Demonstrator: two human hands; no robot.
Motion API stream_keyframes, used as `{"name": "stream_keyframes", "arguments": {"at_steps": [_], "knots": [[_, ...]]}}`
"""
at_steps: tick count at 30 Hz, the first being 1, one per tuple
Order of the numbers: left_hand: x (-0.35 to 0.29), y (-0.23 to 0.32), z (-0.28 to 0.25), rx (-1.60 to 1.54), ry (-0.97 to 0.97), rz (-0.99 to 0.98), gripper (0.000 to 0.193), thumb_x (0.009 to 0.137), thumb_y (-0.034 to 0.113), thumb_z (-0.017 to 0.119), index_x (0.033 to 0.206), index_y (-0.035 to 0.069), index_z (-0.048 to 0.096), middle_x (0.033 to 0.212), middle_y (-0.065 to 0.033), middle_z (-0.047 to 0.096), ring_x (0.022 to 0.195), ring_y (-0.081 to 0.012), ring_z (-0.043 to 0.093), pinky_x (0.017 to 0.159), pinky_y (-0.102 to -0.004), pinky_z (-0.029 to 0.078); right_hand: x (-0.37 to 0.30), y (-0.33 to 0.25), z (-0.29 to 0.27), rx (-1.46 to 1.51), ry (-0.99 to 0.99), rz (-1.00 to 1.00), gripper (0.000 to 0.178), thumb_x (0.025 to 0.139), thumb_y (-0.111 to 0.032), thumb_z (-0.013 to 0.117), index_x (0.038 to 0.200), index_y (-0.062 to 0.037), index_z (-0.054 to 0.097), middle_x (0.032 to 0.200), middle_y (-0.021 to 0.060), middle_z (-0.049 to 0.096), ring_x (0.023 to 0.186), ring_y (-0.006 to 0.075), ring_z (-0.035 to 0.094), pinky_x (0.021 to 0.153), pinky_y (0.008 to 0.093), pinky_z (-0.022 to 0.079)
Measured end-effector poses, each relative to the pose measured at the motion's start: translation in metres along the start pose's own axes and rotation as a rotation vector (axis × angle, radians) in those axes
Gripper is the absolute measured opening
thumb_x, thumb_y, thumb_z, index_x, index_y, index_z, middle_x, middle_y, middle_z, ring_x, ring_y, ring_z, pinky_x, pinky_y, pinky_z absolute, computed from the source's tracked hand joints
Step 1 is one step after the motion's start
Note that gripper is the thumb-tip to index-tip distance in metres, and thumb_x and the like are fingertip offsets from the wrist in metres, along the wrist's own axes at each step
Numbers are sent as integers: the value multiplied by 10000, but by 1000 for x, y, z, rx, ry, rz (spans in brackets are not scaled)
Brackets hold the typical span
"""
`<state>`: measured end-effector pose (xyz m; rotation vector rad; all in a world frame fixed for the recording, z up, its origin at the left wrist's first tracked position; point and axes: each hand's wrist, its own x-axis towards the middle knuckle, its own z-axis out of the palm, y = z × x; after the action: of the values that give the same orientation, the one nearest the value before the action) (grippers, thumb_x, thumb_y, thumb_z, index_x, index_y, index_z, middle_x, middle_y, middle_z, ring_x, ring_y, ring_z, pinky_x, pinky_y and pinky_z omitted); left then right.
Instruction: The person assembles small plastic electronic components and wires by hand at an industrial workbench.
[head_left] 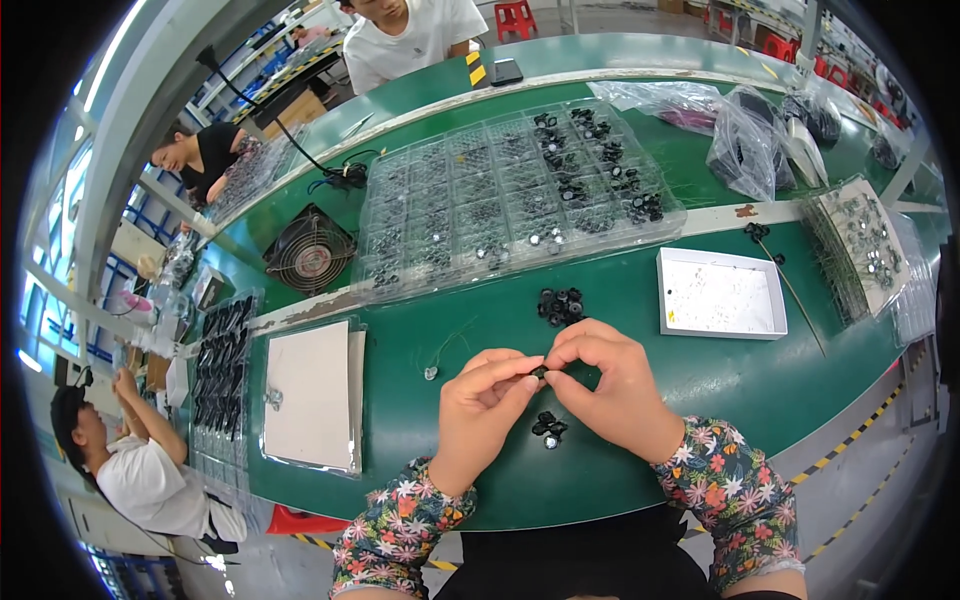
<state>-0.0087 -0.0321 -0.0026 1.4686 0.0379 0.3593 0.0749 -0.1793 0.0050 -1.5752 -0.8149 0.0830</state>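
Over the green tabletop (600, 480) my left hand (482, 412) and my right hand (615, 395) meet, thumbs and forefingers pinched together. Between their fingertips is a small dark round part (540, 372), mostly covered by the fingers. Just beyond my hands lies a pile of small black round parts (561, 306). A smaller cluster of black parts (549, 428), one with a shiny silver face, sits below my fingers. To the left of my left hand rests a single silver round part (431, 373) with thin green wires.
A clear compartment tray (480, 250) with black parts spans the back. A small black fan (309, 252) stands left of it. Nearer are a white box (722, 292), a cream board (308, 395) and a foam block (860, 245) with wired parts. Co-workers (135, 460) sit around the bench.
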Motion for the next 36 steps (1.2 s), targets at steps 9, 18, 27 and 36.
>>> {"name": "stream_keyframes", "arguments": {"at_steps": [9,18,27,36], "knots": [[11,-2,-7,-84,-43,-230,212,874,-27,604,1083,-41,639,989,-99,662,863,-148,655,790,-257,549,3,7,-2,-125,22,-18,78,735,-21,675,790,8,628,843,103,612,730,235,626,652,316,514],[3,-11,-1,176,37,-54,175,846,-21,592,995,-4,682,900,-64,681,776,-78,619,677,-222,520,2,7,13,-486,49,-235,111,666,-71,680,754,-37,623,814,96,595,766,296,591,690,409,463],[5,-14,8,155,37,-54,115,823,-17,595,917,-32,660,820,-58,650,727,-69,598,636,-217,497,-4,-1,11,-532,19,-159,171,654,46,660,736,-16,524,835,119,568,772,301,559,684,375,451],[8,-21,12,209,31,73,72,805,-27,598,854,-19,650,778,-51,613,653,-76,573,561,-226,465,-2,-1,9,-427,-9,-126,178,655,107,617,734,16,487,775,138,499,721,292,529,649,341,441]]}}
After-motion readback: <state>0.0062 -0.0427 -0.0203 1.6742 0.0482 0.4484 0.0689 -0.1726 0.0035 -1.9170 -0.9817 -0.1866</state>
